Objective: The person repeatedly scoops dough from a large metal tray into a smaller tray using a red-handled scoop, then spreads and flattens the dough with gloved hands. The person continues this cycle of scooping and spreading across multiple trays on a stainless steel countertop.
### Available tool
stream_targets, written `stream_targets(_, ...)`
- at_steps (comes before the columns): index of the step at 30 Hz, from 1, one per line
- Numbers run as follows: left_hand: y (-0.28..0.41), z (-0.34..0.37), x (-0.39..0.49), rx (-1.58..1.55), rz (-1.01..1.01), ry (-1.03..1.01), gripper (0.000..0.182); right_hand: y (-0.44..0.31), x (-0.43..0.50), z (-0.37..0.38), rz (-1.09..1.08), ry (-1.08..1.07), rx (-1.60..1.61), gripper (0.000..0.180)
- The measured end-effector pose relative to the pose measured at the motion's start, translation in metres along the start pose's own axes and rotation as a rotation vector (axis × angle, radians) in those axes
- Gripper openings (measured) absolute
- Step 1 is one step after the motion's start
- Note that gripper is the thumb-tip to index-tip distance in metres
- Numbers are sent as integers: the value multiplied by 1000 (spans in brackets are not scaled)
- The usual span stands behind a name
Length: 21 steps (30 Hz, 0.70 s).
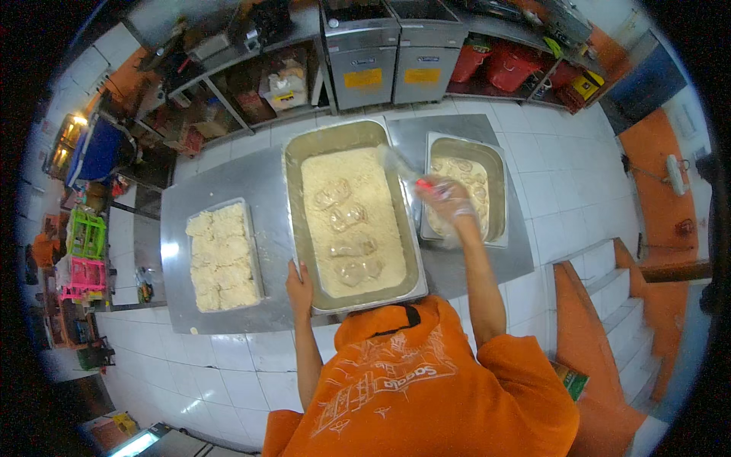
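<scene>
A large deep steel pan (296, 240) stands before me, with a bed of pale flour-like breading (365, 171) inside. Several wet, batter-coated pieces (353, 247) lie in a column on the breading. My left hand (301, 285) grips the pan's near left rim. In a clear plastic glove, my right hand (445, 197) holds a utensil (394, 160) with a red part on its handle; its pale head is motion-blurred above the pan's right rim. Beneath that hand, a smaller steel pan (498, 194) holds more pieces in creamy liquid. To the left, a shallow tray (255, 257) carries several breaded pieces (223, 257).
A steel table (268, 188) bears the pans. Two steel fryer-like units (365, 74) and shelving with red tubs (511, 68) line the far side. Tiled steps (605, 314) with orange sides are at right. Green and pink plastic crates (85, 234) stand at far left.
</scene>
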<state>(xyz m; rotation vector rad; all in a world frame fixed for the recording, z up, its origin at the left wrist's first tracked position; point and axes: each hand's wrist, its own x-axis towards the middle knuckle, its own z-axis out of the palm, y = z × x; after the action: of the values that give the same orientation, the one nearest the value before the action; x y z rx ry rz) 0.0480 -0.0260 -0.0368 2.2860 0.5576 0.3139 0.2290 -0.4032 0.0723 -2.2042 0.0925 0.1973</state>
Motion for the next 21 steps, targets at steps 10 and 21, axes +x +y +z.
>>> stream_targets(10, 10, -9, -2, -157, -55, -124, 41, 76, -42, -103, 269, 89, -407, 57)
stream_targets(21, -5, 2, -1, -80, -100, -118, 49, 59, -29, -47, 359, 66, -813, 46)
